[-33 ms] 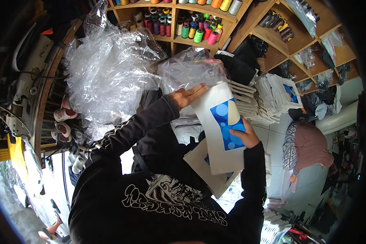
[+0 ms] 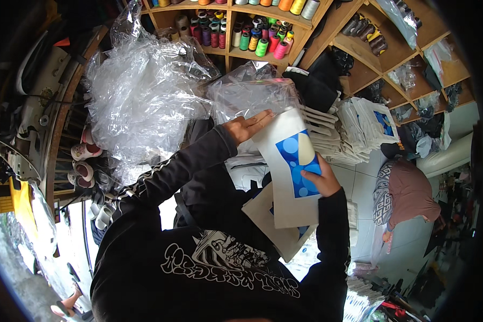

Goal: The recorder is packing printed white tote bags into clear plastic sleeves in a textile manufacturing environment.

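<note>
An off-white folded piece point(image 2: 296, 212), apparently cloth, with a blue panel of pale dots and a cream patch, lies at a slant before me. My right hand point(image 2: 322, 178) grips its right edge, thumb on top of the blue panel. At its upper left edge my left hand point(image 2: 247, 127) rests with fingers stretched out and close together, palm down. A second off-white piece point(image 2: 260, 212) with blue print lies beneath, partly covered. Just beyond my left hand are clear plastic bags point(image 2: 252, 99) in a flat stack.
A big heap of crumpled clear plastic point(image 2: 145, 91) stands at left. Stacked off-white pieces point(image 2: 359, 126) are at right, near a black cap point(image 2: 311, 86). Wooden shelves point(image 2: 284, 20) with thread cones run along the back. Another person point(image 2: 410, 190) bends over at far right.
My right hand and the lower end of the off-white piece have shifted slightly left and up. The left hand stays in place.
</note>
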`<control>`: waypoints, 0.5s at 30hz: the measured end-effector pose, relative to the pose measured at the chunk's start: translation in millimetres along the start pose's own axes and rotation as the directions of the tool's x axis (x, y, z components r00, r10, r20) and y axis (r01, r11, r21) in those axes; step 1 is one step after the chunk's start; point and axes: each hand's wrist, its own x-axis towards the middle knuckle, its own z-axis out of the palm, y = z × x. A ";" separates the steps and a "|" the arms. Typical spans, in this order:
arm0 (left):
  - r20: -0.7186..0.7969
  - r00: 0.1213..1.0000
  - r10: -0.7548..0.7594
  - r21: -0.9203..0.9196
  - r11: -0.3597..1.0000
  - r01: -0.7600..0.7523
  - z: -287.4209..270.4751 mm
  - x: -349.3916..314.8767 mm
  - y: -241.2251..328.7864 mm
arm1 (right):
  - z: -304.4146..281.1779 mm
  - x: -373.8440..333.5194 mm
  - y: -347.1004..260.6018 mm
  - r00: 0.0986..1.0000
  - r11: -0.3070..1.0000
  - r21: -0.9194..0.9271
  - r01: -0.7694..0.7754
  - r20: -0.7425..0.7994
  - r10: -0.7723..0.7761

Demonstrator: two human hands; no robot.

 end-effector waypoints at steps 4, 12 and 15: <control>0.043 0.999 -0.030 -0.001 1.000 0.030 -8.2 8.1 7.3 | 31.1 -3.8 -33.4 0.979 0.833 -0.543 0.105 -0.091 -0.183; 0.115 0.991 0.066 0.220 0.971 -0.090 -22.9 23.4 34.7 | 60.3 5.2 -35.6 0.967 0.922 -0.387 -0.014 -0.239 -0.086; 0.109 0.985 0.131 0.223 0.963 -0.153 -19.2 19.1 35.4 | 60.3 14.3 -28.0 0.939 0.930 -0.357 0.090 -0.282 -0.198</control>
